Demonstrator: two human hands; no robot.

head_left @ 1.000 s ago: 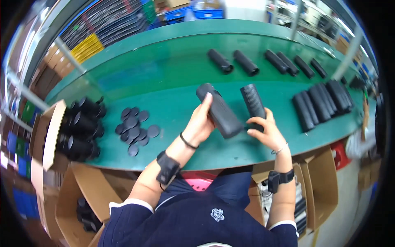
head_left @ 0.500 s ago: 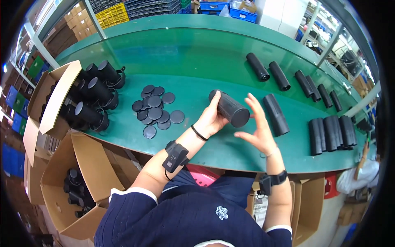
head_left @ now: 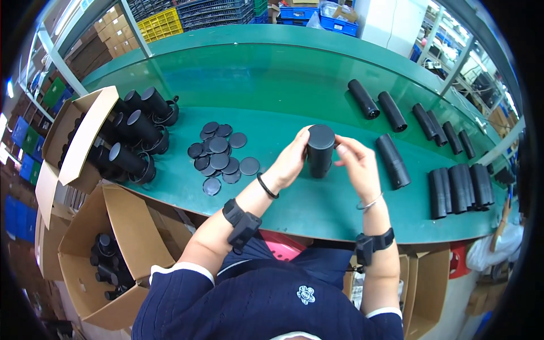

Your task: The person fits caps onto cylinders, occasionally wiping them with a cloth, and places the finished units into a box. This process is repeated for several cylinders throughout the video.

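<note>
A black tube [head_left: 320, 161] stands nearly upright over the green table, its round flat end tipped toward me. My left hand [head_left: 292, 158] wraps its left side. At its right side is my right hand [head_left: 358, 161], with bent fingers touching near the upper edge; the fingertips behind the tube are hidden. Left of my left hand lies a loose pile of flat black discs [head_left: 219, 161]. Another black tube [head_left: 392, 161] rests on the table just right of my right hand.
More black tubes [head_left: 362, 99] lie toward the back right, and a group of tubes [head_left: 459, 190] sits at the right edge. At the left, black cylinders with ring-shaped parts [head_left: 133, 161] spill from a cardboard box [head_left: 85, 141]. An open carton [head_left: 79, 277] stands below the table.
The tube has swung from a slant to nearly upright, its round end now on top. My right hand has come in from the right, its spread fingers now bent against the tube.
</note>
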